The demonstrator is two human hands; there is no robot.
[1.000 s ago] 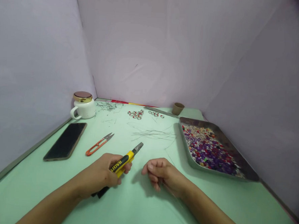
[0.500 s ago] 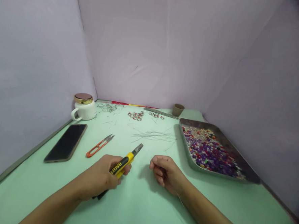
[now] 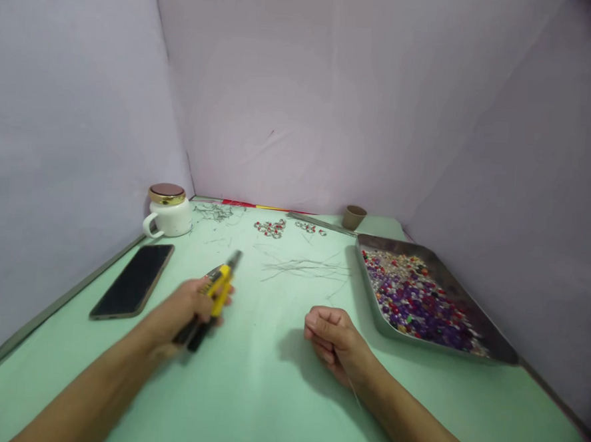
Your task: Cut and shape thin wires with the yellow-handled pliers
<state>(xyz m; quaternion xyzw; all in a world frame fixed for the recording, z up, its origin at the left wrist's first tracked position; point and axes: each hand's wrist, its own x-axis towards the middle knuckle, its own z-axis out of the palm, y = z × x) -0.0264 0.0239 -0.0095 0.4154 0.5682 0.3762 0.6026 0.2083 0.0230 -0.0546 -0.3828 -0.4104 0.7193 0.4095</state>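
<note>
Yellow-and-black pliers (image 3: 214,289) are gripped in my left hand (image 3: 185,307), jaws pointing away and up; motion blurs them. Behind that hand the thread snips (image 3: 214,270) are almost wholly covered, with only a bit of blade showing. My right hand (image 3: 335,340) is closed, thumb against the curled fingers, above the green table. From beneath it a thin wire (image 3: 356,399) trails toward the near edge. Several loose wires (image 3: 302,268) lie on the table beyond both hands.
A metal tray (image 3: 377,319) of mixed beads stands at the right. On the left are a phone (image 3: 134,282) and a lidded white mug (image 3: 170,219). Farther back lie beaded pieces (image 3: 271,228), wire scraps (image 3: 213,212), a bundle of wires (image 3: 320,222) and a small brown cup (image 3: 354,217).
My left hand has moved left and away from me with the pliers, now covering most of the thread snips. My right hand has barely shifted and its fingers are curled a little tighter.
</note>
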